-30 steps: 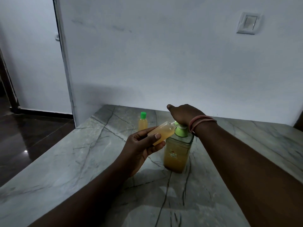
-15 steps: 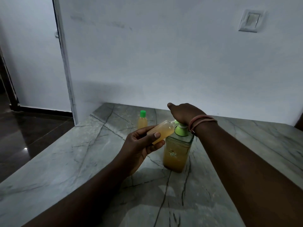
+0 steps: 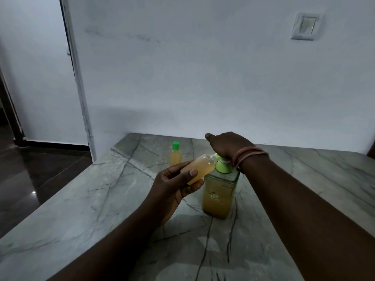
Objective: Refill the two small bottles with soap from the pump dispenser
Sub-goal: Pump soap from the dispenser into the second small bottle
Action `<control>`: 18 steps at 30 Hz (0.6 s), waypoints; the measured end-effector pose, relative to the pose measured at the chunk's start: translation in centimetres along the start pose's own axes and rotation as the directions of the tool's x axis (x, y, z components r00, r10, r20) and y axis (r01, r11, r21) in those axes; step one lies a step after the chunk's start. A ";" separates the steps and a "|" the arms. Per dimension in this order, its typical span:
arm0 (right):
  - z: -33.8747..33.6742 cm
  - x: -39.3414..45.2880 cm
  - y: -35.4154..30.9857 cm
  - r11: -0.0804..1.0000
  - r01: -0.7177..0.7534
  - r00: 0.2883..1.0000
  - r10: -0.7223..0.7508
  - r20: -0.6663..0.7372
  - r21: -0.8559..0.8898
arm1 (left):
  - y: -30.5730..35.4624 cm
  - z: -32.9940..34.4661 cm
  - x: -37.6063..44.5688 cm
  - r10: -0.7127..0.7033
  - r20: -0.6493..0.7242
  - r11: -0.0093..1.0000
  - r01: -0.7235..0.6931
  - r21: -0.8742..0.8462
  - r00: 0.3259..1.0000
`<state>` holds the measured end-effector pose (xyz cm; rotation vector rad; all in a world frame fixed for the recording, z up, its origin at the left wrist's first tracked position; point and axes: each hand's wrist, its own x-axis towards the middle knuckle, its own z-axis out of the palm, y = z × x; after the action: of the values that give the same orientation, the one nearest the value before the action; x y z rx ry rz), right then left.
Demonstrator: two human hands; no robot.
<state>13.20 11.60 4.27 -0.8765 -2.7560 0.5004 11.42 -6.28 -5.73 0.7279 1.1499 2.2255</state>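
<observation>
The left hand (image 3: 174,189) pinches a tilted uncapped small bottle (image 3: 197,169) at the pump dispenser (image 3: 220,191), the right hand (image 3: 227,146) presses its pump head, fingers' curl hidden, and a capped small bottle (image 3: 175,154) stands farther left on the marble counter (image 3: 101,199).

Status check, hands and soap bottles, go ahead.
Left hand holds uncapped small bottle tilted at green pump. Right hand presses pump. Green-capped small bottle stands behind. Nothing blocking.

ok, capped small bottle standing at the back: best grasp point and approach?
Grip the capped small bottle across its round body below the green cap, probably coming from the left. It stands upright and apart on the counter, and the left hand and pump dispenser crowd its near right.
</observation>
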 end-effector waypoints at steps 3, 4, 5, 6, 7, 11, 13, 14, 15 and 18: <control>-0.3 -0.5 -0.2 1.000 0.004 1.000 -0.003 0.008 -0.019 | 0.1 0.1 -0.2 -0.010 -0.019 1.000 0.009 -0.002 1.000; -0.5 -0.6 -0.3 0.999 0.010 1.000 -0.009 0.012 -0.043 | 0.1 0.2 -0.2 -0.010 -0.015 1.000 0.010 -0.006 1.000; -0.9 -0.7 -0.5 0.997 0.012 1.000 -0.011 0.011 -0.076 | 0.2 0.2 -0.3 -0.011 -0.014 1.000 0.011 -0.011 1.000; -1.1 -0.7 -0.6 0.993 0.011 1.000 -0.011 -0.004 -0.115 | 0.2 0.3 -0.3 -0.013 -0.013 1.000 0.013 -0.011 1.000; -1.3 -0.7 -0.7 0.988 0.004 0.999 -0.009 -0.033 -0.153 | 0.2 0.3 -0.3 -0.014 -0.015 1.000 0.014 -0.008 1.000; -0.8 -0.3 -0.6 0.993 -0.004 0.998 -0.004 -0.067 -0.118 | 0.1 0.1 0.0 -0.010 -0.013 1.000 0.010 -0.005 1.000; -0.4 -0.3 -0.4 0.999 -0.011 0.999 0.009 -0.037 -0.051 | 0.1 0.0 0.1 -0.009 -0.020 1.000 0.009 0.000 1.000; -0.3 -0.3 -0.4 0.999 -0.014 0.999 0.012 -0.034 -0.037 | 0.0 0.0 0.1 -0.010 -0.023 1.000 0.010 0.000 1.000; -0.2 -0.3 -0.3 0.999 -0.015 0.999 0.014 -0.037 -0.033 | 0.0 0.0 0.1 -0.010 -0.021 1.000 0.010 -0.004 1.000; -0.2 -0.6 -0.5 0.999 -0.024 0.999 0.023 -0.033 -0.030 | 0.1 -0.1 0.0 -0.008 -0.014 1.000 0.008 -0.005 1.000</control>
<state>13.52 10.92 4.61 -0.9170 -2.7334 0.4447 11.33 -6.41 -5.66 0.7060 1.1511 2.2297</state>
